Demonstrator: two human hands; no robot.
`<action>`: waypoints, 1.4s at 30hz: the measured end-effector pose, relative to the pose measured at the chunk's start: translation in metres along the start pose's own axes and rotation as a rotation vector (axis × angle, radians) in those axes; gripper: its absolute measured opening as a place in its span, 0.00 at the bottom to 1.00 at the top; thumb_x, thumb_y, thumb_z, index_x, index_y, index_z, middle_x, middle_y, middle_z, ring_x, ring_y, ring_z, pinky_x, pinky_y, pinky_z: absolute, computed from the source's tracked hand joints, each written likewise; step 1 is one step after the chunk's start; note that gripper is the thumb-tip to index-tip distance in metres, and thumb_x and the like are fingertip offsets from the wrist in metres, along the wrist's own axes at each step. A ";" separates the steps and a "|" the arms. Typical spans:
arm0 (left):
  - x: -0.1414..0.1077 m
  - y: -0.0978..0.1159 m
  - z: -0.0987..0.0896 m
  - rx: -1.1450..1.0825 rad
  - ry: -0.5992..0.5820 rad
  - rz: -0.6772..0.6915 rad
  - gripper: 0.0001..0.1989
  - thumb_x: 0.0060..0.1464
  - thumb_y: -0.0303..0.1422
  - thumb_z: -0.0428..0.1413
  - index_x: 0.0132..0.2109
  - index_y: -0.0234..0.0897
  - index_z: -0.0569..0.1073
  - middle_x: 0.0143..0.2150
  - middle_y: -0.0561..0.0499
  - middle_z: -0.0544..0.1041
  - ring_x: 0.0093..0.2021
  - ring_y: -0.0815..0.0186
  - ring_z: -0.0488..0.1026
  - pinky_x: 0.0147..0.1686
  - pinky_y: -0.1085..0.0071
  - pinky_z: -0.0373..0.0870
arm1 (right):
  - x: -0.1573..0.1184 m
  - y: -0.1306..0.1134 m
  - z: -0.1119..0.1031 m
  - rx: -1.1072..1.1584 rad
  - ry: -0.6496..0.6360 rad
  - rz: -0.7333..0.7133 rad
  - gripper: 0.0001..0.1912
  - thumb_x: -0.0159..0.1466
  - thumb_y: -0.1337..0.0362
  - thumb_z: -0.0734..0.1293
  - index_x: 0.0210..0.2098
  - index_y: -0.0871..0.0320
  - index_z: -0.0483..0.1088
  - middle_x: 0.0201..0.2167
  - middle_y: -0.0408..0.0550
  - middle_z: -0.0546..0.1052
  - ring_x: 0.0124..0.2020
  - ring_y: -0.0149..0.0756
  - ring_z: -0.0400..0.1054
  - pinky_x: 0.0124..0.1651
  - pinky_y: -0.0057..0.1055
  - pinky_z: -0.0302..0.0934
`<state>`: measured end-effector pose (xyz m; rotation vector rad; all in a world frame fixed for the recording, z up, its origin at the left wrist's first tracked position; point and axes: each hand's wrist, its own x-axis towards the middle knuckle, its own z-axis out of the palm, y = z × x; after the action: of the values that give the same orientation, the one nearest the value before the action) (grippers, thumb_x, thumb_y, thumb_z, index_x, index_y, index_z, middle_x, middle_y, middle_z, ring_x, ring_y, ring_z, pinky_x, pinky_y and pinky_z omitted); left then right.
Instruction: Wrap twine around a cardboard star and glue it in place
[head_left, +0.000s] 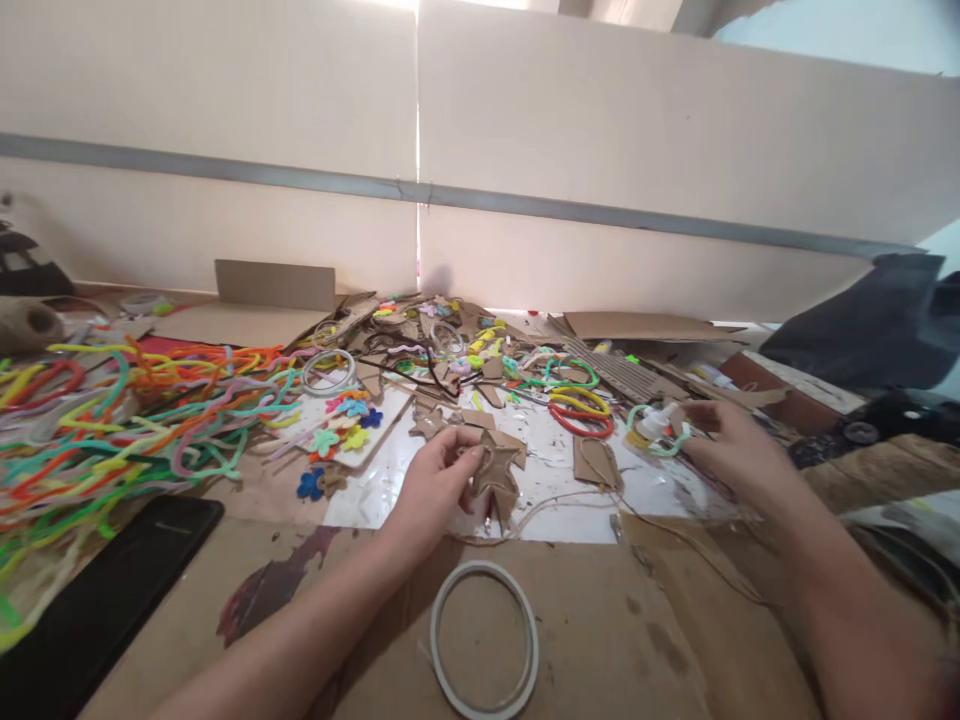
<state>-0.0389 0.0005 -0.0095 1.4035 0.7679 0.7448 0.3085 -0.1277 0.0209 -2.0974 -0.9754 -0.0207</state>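
My left hand (439,480) pinches a brown cardboard star (496,482) between thumb and fingers, above a white sheet (551,505) in the middle of the table. Just behind it lies another cardboard star (427,424). My right hand (727,445) is at the right, blurred, its fingers partly hidden beside a small white bottle (658,420) and a mint-green pipe cleaner (679,440). Whether it touches or grips either of them I cannot make out. A thin string (555,497) runs across the sheet between the hands, near a cardboard rectangle (596,462).
A roll of tape (485,567) lies in front. Many coloured pipe cleaners (202,400) and a black phone (112,590) are at the left. Felt-like flowers (349,420) sit on a card. Cardboard scraps (465,325) pile at the back, before a pale panel (600,150).
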 end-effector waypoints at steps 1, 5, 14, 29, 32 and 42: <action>0.000 0.001 0.000 -0.012 0.006 -0.001 0.11 0.57 0.41 0.57 0.39 0.37 0.71 0.28 0.58 0.67 0.18 0.74 0.65 0.19 0.76 0.60 | -0.005 -0.007 -0.005 -0.042 0.075 0.022 0.16 0.45 0.65 0.70 0.35 0.56 0.71 0.40 0.60 0.77 0.40 0.54 0.70 0.44 0.47 0.57; -0.002 0.003 0.001 -0.072 0.030 -0.032 0.11 0.55 0.40 0.58 0.41 0.37 0.70 0.32 0.56 0.72 0.20 0.73 0.71 0.22 0.76 0.64 | -0.039 -0.048 -0.005 -0.007 0.267 -0.007 0.15 0.53 0.56 0.69 0.39 0.54 0.73 0.36 0.51 0.77 0.34 0.45 0.67 0.39 0.42 0.59; -0.003 0.009 0.001 -0.192 0.099 -0.062 0.16 0.54 0.44 0.60 0.41 0.39 0.67 0.27 0.56 0.71 0.25 0.67 0.74 0.21 0.77 0.60 | -0.123 -0.117 0.075 0.819 -0.790 0.257 0.12 0.54 0.61 0.77 0.36 0.55 0.77 0.35 0.47 0.79 0.26 0.32 0.66 0.28 0.29 0.59; -0.009 0.015 0.003 -0.220 0.095 -0.020 0.13 0.52 0.41 0.61 0.39 0.38 0.71 0.35 0.52 0.69 0.34 0.66 0.69 0.21 0.77 0.71 | -0.162 -0.155 0.103 1.380 -0.951 0.682 0.19 0.49 0.69 0.79 0.35 0.56 0.69 0.38 0.43 0.81 0.22 0.23 0.70 0.28 0.21 0.66; -0.009 0.012 0.003 -0.159 0.097 0.012 0.11 0.54 0.40 0.59 0.39 0.38 0.71 0.33 0.52 0.69 0.32 0.66 0.69 0.22 0.76 0.73 | -0.163 -0.151 0.105 1.395 -0.921 0.681 0.19 0.49 0.70 0.79 0.36 0.55 0.70 0.36 0.40 0.80 0.23 0.23 0.70 0.29 0.21 0.67; -0.001 0.003 -0.004 0.155 0.140 0.189 0.06 0.58 0.35 0.57 0.37 0.37 0.75 0.32 0.52 0.77 0.32 0.67 0.72 0.33 0.73 0.66 | -0.157 -0.148 0.096 1.294 -0.835 0.622 0.23 0.52 0.62 0.81 0.40 0.54 0.67 0.30 0.39 0.76 0.22 0.25 0.68 0.27 0.22 0.63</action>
<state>-0.0424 0.0019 -0.0066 1.5919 0.8235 0.9544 0.0739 -0.1064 0.0026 -1.0131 -0.4276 1.4688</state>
